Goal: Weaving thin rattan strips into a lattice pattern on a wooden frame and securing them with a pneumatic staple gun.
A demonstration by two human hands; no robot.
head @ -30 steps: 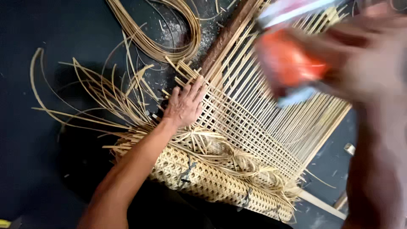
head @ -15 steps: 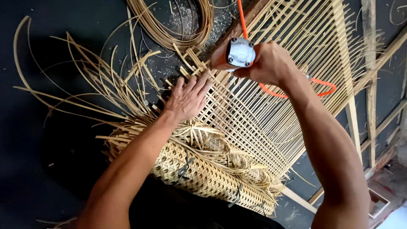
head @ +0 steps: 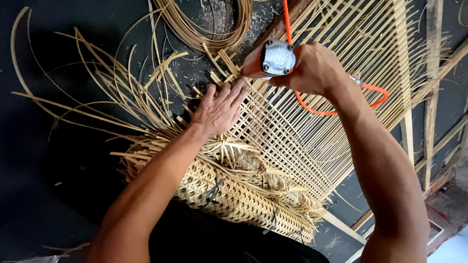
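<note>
My left hand (head: 218,109) lies flat, fingers apart, on the edge of a woven cane lattice (head: 312,117) stretched over a wooden frame (head: 429,87). It presses the strips down near the frame's upper left corner. My right hand (head: 307,65) grips a grey metal air tool (head: 278,57) with an orange hose (head: 336,109), its nose down on the lattice just beyond my left fingertips. A roll of finished open-weave cane (head: 234,195) lies under my left forearm.
Loose cane strips (head: 112,92) fan out to the left over the dark floor (head: 44,185). A coil of cane (head: 204,24) lies at the top. Dark clips (head: 212,192) sit on the rolled weave. Wooden slats (head: 351,226) run along the lower right.
My right hand has brought the air tool down from the upper right onto the lattice edge, close to my left hand. My left hand has stayed pressed on the cane.
</note>
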